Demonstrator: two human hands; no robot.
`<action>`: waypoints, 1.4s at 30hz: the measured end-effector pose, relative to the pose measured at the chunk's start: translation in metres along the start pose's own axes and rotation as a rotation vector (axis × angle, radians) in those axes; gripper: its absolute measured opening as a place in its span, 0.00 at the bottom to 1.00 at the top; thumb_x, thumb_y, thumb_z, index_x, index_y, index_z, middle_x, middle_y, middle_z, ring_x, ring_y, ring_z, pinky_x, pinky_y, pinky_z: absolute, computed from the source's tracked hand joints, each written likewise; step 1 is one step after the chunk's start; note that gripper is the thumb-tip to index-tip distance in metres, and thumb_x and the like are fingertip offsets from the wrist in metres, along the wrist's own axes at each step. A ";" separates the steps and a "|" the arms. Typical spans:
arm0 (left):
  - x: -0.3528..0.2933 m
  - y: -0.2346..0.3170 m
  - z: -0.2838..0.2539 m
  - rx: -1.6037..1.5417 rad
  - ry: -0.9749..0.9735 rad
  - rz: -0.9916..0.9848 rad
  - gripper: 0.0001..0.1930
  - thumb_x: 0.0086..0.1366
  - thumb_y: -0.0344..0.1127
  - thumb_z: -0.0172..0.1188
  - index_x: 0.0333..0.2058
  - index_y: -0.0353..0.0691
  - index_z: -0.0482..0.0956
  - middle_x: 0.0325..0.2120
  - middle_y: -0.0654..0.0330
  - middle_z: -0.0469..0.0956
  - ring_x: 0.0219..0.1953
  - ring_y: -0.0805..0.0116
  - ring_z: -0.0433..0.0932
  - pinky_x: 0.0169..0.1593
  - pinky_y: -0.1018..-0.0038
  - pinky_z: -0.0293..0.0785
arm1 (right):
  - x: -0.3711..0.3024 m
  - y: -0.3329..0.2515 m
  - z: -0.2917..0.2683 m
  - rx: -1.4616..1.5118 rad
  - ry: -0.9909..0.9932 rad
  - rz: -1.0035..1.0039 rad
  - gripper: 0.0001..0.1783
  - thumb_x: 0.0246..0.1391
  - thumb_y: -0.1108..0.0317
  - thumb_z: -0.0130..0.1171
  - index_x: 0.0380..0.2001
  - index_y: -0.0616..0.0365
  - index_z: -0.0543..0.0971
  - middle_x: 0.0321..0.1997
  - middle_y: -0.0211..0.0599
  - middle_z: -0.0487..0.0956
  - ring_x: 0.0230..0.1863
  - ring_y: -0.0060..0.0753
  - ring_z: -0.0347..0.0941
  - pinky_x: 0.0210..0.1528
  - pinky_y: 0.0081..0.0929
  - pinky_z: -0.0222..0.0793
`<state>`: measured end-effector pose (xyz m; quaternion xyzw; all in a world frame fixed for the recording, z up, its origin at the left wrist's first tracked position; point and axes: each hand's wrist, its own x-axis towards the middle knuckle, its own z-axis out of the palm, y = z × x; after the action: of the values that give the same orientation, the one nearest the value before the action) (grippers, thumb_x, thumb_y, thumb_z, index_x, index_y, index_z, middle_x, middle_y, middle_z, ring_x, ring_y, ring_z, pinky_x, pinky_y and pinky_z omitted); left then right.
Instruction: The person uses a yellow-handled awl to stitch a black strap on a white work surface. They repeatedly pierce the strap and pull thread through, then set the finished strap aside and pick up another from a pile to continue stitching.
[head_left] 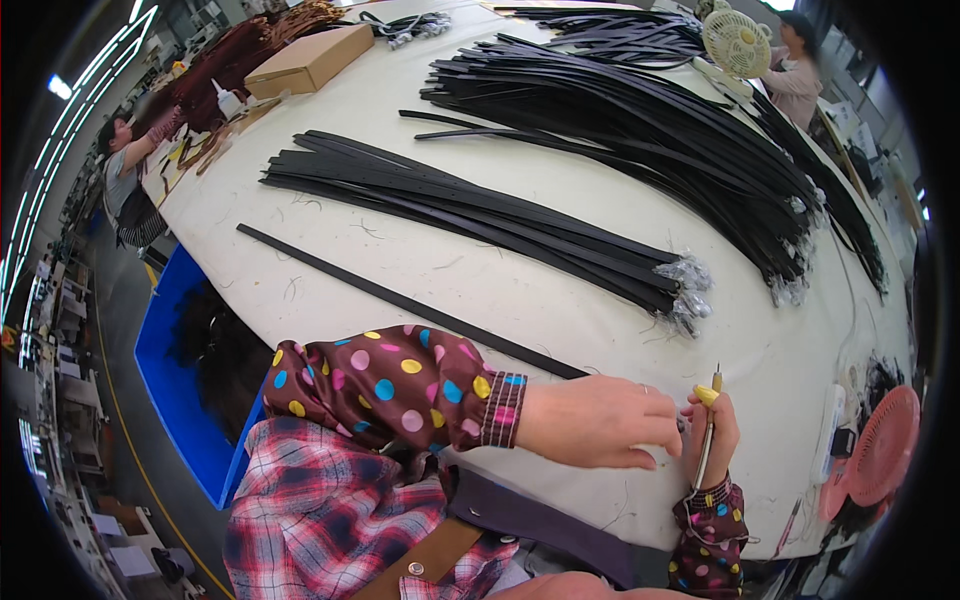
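Note:
A single black strap (400,292) lies slantwise across the pale table, its near end hidden under my left hand (595,420). The fingers of that hand bend down over the strap's end, the thumb a little apart. Close by on the right, my right hand (722,435) grips a slim metal pen-like tool (707,450) with a brass-coloured collar and a thin tip pointing up and away. A yellow finger cover (706,395) sits on one of its fingers. Between the hands shows a small dark bit, too little to name.
Beyond the single strap lie a bundle of black straps (450,205) with clear-wrapped ends and a larger heap (610,110). A blue bin (165,345) stands left, a pink basket (885,445) right. A cardboard box (310,60), a fan (737,45) and two people are farther off.

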<state>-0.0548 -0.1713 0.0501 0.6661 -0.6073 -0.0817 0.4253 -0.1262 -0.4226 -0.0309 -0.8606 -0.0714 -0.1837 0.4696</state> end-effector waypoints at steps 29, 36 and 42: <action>0.035 -0.131 -0.023 0.596 0.161 -0.465 0.24 0.56 0.40 0.69 0.50 0.45 0.73 0.43 0.59 0.72 0.48 0.59 0.76 0.46 0.66 0.77 | 0.061 -0.007 -0.008 -0.238 0.137 -0.167 0.17 0.52 0.80 0.60 0.46 0.59 0.76 0.37 0.37 0.76 0.32 0.28 0.75 0.33 0.23 0.72; 0.051 -0.137 -0.029 0.545 0.237 -0.515 0.24 0.55 0.41 0.70 0.49 0.46 0.73 0.43 0.60 0.74 0.43 0.57 0.78 0.43 0.66 0.76 | 0.055 0.006 -0.014 -0.216 0.172 -0.119 0.17 0.51 0.80 0.61 0.46 0.58 0.76 0.36 0.39 0.75 0.31 0.30 0.76 0.32 0.24 0.72; 0.026 -0.120 -0.035 0.717 0.215 -0.372 0.14 0.55 0.36 0.69 0.39 0.44 0.77 0.39 0.63 0.74 0.42 0.62 0.77 0.39 0.68 0.76 | 0.050 0.005 -0.008 -0.221 0.113 -0.125 0.17 0.53 0.81 0.59 0.47 0.59 0.75 0.38 0.37 0.77 0.32 0.27 0.75 0.34 0.22 0.74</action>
<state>0.0624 -0.1900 0.0024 0.8749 -0.4190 0.1294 0.2053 -0.0805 -0.4347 -0.0116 -0.8893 -0.0778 -0.2674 0.3626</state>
